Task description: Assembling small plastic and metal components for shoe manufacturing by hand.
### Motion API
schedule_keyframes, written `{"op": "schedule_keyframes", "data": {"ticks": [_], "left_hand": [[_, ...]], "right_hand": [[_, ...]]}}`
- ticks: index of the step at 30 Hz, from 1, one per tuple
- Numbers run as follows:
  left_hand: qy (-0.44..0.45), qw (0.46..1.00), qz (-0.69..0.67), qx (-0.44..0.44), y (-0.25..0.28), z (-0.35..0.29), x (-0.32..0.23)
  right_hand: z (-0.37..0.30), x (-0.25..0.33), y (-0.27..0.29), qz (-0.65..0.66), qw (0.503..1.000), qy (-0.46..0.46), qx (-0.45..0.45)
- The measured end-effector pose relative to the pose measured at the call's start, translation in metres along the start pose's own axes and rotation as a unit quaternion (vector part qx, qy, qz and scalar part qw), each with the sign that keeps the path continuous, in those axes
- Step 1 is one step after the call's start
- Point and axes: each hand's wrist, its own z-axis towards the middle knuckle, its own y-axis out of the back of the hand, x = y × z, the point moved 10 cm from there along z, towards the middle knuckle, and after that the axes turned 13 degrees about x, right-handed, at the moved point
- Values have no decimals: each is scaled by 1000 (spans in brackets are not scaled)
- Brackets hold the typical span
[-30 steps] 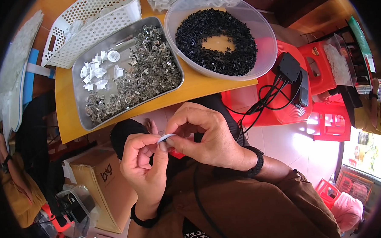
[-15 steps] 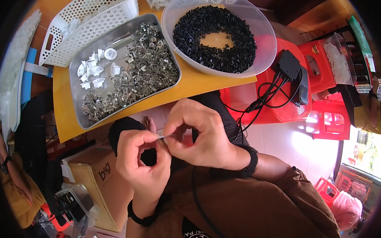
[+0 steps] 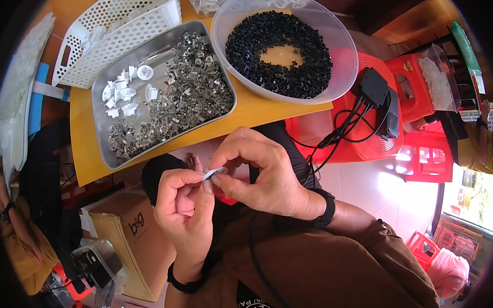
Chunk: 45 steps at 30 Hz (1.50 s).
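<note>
Between the fingertips of both hands is a small white round plastic part (image 3: 212,173), seen nearly edge-on. My left hand (image 3: 185,203) pinches its left side, and my right hand (image 3: 261,172) pinches its right side with thumb and forefinger. Both hands are held above my lap, just short of the table edge. Beyond them a metal tray (image 3: 104,143) holds a heap of small shiny metal pieces (image 3: 191,90). Several white plastic parts (image 3: 125,93) lie in the tray's left side, similar in colour to the held one. Fingers hide much of the held part.
A clear round tub (image 3: 344,67) with small black pieces (image 3: 242,60) stands beside the tray on the yellow table (image 3: 87,161). A white perforated basket (image 3: 80,67) is at back left. Right of the table, a red stool (image 3: 340,150) carries a black box (image 3: 374,85) with cables. A cardboard box (image 3: 141,252) stands lower left.
The white part has turned so more of its round face shows between my fingers. My left fingers have shifted slightly and loosened their curl. The tray and tub look unchanged.
</note>
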Motion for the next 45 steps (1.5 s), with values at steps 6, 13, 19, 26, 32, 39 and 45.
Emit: {"op": "schedule_keyframes", "data": {"ticks": [6, 13, 19, 26, 32, 39, 45], "left_hand": [[-50, 996, 79, -7, 2, -2, -14], [-79, 988, 130, -12, 3, -4, -21], [-33, 997, 61, -19, 1, -3, -8], [-63, 989, 132, -14, -2, -6, -18], [-99, 983, 146, -52, 2, -10, -26], [-100, 961, 257, -31, -4, -11, -39], [-120, 947, 293, -59, -4, -9, -47]], "right_hand": [[-3, 7, 3, -32, 999, 15, -27], [-6, 14, 5, -55, 994, 80, -46], [-3, 0, 7, -12, 999, 19, -37], [-2, 15, 3, -58, 997, 56, -19], [-5, 34, -1, -147, 984, 103, -18], [-10, 56, -5, -232, 950, 203, -56], [-8, 55, -2, -224, 955, 186, -61]]}}
